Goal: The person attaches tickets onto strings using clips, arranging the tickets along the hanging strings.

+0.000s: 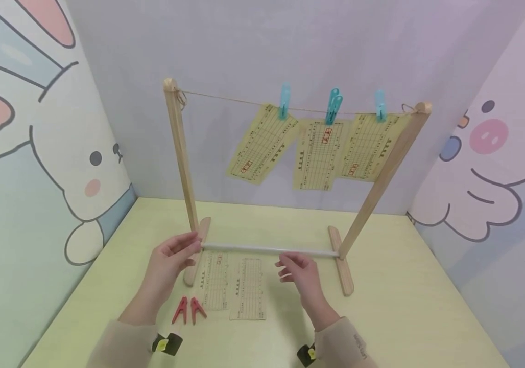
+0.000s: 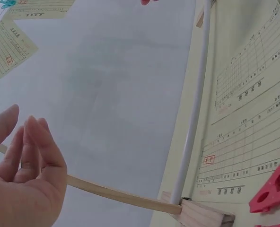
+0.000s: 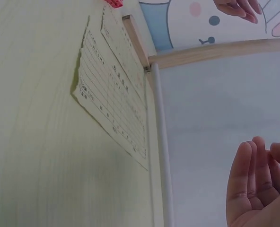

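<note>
My left hand (image 1: 168, 266) is raised in front of the rack's left post, holding nothing. In the left wrist view its thumb stands apart from the loosely bent fingers (image 2: 40, 146). My right hand (image 1: 300, 273) hovers near the white bar (image 1: 262, 249), also bare; the thumb lies close to the fingertips in the right wrist view. Two printed paper slips (image 1: 214, 281) (image 1: 248, 289) lie on the table between the hands. Beside them, nearer me, are two red clothespins (image 1: 180, 310) (image 1: 197, 309).
A string between the wooden posts (image 1: 181, 153) (image 1: 377, 194) carries three paper slips (image 1: 263, 145) (image 1: 319, 156) (image 1: 373, 148), held by blue clothespins (image 1: 284, 102) (image 1: 333, 107) (image 1: 380, 106). The rack's feet (image 1: 341, 263) rest on the table. Cartoon-printed walls (image 1: 487, 168) flank it.
</note>
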`<state>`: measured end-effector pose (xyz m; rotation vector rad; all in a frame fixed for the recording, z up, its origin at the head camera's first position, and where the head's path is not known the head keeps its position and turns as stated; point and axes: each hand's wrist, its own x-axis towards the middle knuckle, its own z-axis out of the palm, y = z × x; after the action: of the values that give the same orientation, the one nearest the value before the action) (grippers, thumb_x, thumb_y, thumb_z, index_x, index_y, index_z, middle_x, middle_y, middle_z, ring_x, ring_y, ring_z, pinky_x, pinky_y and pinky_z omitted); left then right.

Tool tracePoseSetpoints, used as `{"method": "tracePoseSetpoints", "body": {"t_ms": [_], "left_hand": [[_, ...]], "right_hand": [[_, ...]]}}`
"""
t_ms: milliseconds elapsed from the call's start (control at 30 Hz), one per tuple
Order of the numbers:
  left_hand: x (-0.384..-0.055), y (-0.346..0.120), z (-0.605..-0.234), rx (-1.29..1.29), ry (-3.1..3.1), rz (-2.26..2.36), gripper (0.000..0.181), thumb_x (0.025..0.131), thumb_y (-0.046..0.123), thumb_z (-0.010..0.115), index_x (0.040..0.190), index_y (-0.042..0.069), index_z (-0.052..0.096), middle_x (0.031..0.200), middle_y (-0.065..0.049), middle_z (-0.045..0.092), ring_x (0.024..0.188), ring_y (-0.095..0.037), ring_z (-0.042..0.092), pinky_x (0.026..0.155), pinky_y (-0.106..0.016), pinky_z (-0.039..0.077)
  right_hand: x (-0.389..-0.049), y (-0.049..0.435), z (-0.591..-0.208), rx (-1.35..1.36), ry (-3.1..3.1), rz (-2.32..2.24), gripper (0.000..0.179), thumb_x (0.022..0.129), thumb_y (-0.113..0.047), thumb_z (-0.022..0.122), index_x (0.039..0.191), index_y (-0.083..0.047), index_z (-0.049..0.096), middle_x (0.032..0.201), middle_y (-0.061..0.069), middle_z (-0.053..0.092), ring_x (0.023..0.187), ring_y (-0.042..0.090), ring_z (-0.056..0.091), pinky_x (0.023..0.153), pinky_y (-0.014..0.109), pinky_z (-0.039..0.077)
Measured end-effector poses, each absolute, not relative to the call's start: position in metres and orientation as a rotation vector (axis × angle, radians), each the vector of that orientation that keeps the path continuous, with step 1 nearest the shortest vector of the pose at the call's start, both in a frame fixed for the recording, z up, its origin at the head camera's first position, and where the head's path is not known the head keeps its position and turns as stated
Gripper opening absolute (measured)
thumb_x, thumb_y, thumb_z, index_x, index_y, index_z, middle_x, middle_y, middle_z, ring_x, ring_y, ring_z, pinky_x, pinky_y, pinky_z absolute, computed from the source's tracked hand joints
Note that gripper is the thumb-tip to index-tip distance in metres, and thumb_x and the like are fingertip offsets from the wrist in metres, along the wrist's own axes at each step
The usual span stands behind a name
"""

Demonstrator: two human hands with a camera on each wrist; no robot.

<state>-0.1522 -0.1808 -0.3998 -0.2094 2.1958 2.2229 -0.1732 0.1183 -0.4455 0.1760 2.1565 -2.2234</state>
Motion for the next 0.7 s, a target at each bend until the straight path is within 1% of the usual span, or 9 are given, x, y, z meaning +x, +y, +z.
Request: {"method": "tracePoseSetpoints", "body": {"t_ms": [200, 400, 500, 567, 700], "left_hand": [[-0.145, -0.186, -0.42, -0.308, 2.185, 2.217, 0.05, 0.096, 0.025, 0.066, 0.138, 0.002, 0.053, 0.102, 0.017, 0.071, 0.096, -0.003, 0.066, 0.081, -0.018, 0.055], [-0.136, -0.192, -0.44, -0.384, 2.2, 2.173, 0.053, 0.097, 0.028, 0.064, 0.141, 0.002, 0.049, 0.103, 0.019, 0.069, 0.094, 0.001, 0.065, 0.082, -0.019, 0.055], [-0.132, -0.195, -0.448, -0.423, 2.211, 2.147, 0.055, 0.097, 0.029, 0.065, 0.141, 0.001, 0.049, 0.105, 0.018, 0.069, 0.093, 0.001, 0.064, 0.082, -0.02, 0.055], [-0.13, -0.197, -0.453, -0.45, 2.216, 2.129, 0.056, 0.096, 0.032, 0.066, 0.141, 0.002, 0.049, 0.11, 0.014, 0.069, 0.093, 0.001, 0.064, 0.082, -0.021, 0.055], [-0.127, -0.199, -0.459, -0.504, 2.226, 2.081, 0.057, 0.095, 0.034, 0.067, 0.142, 0.005, 0.05, 0.126, 0.002, 0.067, 0.095, 0.003, 0.064, 0.084, -0.023, 0.055]], "right_hand": [[-0.168, 0.112, -0.461, 0.177, 2.165, -2.192, 0.033, 0.094, -0.018, 0.068, 0.115, 0.007, 0.064, 0.087, 0.003, 0.073, 0.068, 0.014, 0.064, 0.064, 0.026, 0.058], [-0.164, 0.11, -0.475, 0.179, 2.174, -2.142, 0.036, 0.096, -0.018, 0.065, 0.119, 0.009, 0.062, 0.093, 0.006, 0.073, 0.072, 0.015, 0.065, 0.066, 0.027, 0.058], [-0.163, 0.109, -0.479, 0.183, 2.192, -2.115, 0.036, 0.095, -0.017, 0.065, 0.12, 0.009, 0.061, 0.094, 0.007, 0.073, 0.073, 0.015, 0.066, 0.067, 0.027, 0.059], [-0.163, 0.108, -0.482, 0.185, 2.206, -2.099, 0.036, 0.095, -0.017, 0.066, 0.12, 0.009, 0.061, 0.094, 0.007, 0.073, 0.073, 0.015, 0.067, 0.067, 0.027, 0.059], [-0.164, 0.107, -0.487, 0.192, 2.238, -2.054, 0.037, 0.093, -0.016, 0.067, 0.119, 0.009, 0.062, 0.094, 0.008, 0.073, 0.073, 0.015, 0.066, 0.068, 0.029, 0.059]]}}
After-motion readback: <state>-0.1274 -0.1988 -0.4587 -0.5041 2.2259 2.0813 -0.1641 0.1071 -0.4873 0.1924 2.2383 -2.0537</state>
